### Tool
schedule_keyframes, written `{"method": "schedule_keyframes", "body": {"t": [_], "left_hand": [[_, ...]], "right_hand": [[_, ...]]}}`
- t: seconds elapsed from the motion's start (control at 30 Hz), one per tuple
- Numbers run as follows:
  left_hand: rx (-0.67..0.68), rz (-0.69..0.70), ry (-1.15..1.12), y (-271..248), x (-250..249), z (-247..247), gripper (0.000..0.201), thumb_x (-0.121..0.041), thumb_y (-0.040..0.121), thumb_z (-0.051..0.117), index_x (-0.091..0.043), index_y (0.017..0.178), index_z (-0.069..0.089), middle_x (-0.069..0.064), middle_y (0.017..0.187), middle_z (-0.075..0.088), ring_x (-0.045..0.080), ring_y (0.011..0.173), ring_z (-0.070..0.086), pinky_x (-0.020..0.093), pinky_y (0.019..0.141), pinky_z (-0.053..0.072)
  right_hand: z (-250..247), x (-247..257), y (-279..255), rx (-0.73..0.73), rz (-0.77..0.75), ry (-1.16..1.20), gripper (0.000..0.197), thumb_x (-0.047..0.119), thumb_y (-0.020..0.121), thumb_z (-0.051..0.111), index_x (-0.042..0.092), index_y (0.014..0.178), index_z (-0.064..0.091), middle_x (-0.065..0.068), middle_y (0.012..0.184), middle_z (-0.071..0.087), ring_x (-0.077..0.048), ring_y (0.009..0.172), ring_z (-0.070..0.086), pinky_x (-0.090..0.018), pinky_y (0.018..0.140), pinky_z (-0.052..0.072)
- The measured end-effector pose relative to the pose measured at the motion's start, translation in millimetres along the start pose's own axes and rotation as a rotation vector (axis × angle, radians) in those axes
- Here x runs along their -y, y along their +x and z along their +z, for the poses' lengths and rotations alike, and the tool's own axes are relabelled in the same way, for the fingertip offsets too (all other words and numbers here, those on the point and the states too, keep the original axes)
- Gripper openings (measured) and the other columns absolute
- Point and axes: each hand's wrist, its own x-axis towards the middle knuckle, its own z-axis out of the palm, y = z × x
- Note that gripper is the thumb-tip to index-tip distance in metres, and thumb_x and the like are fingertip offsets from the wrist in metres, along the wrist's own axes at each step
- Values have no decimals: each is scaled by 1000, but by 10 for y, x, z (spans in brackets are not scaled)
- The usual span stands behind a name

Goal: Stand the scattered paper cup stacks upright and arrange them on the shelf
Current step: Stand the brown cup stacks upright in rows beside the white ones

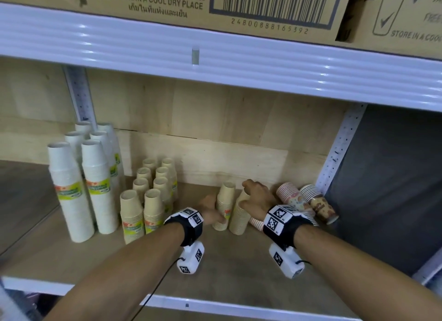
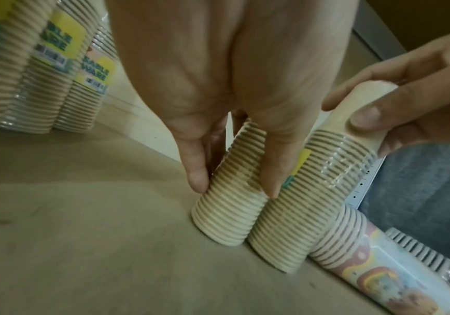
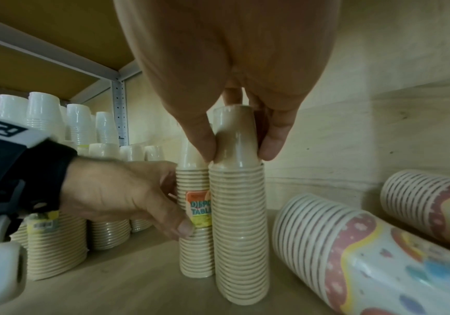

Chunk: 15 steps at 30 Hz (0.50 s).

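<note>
Two tan paper cup stacks stand upright, side by side, on the wooden shelf board (image 1: pixel 227 268). My left hand (image 1: pixel 216 213) (image 2: pixel 234 187) pinches the left tan stack (image 1: pixel 223 198) (image 2: pixel 224 221) (image 3: pixel 195 255) around its middle, thumb on its label. My right hand (image 1: pixel 248 196) (image 3: pixel 238 153) grips the top of the right tan stack (image 1: pixel 239 219) (image 2: pixel 294 223) (image 3: pixel 241 234) from above. Right of them, two patterned cup stacks (image 1: pixel 290 197) (image 1: pixel 320 204) (image 3: pixel 353 255) lie on their sides.
Tall white cup stacks (image 1: pixel 79 189) and several shorter tan stacks (image 1: pixel 148 201) stand grouped at the left. A white upper shelf beam (image 1: pixel 215 64) with cardboard boxes runs overhead. A perforated metal post (image 1: pixel 339 148) bounds the right side, and a wooden back panel stands close behind.
</note>
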Motion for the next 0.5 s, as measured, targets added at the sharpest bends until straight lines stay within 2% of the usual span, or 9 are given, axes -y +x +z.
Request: {"method": "schedule_keyframes", "body": {"t": [0.13,0.2,0.27,0.33,0.4,0.5], "left_hand": [[-11,57,-72,-41,-98,-108,56,-22,70,83,-19,121,58,-2,113,67,18,105,63,36,91,51],[-26,87,-133,-86,-199,-195,55,-25,73,82,-23,122,56,-5,112,66,15,102,62,27,82,50],[-74,119,-165,-121,-313,-301,49,-35,75,80,-27,118,56,-6,108,66,13,99,62,23,77,47],[-122,141,-147,-139,-419,-396,47,-45,76,77,-27,115,58,-5,103,63,16,97,60,27,80,46],[-175,134,-99,-139,-497,-470,47,-50,75,75,-27,113,59,-4,100,62,17,93,60,27,77,44],[-233,149,16,-142,-585,-550,42,-50,74,77,-24,104,65,-1,95,66,16,88,63,26,76,48]], "right_hand": [[-25,5,22,-7,-32,0,52,18,83,65,12,132,48,-3,130,60,-25,123,53,-32,94,47],[-60,22,33,-21,-23,3,50,22,86,62,13,133,48,-3,132,59,-24,122,54,-31,94,47],[-92,34,44,-26,-6,-1,50,32,87,59,15,133,49,-5,130,59,-24,117,55,-31,87,47],[-119,40,48,-38,25,15,51,39,87,58,17,132,50,-6,126,60,-24,111,58,-28,79,44],[-152,55,40,-57,55,29,52,43,84,59,16,129,53,-7,120,62,-24,105,60,-28,76,45],[-187,71,43,-56,72,9,48,47,83,61,15,118,57,-5,110,63,-23,98,61,-31,74,46]]}}
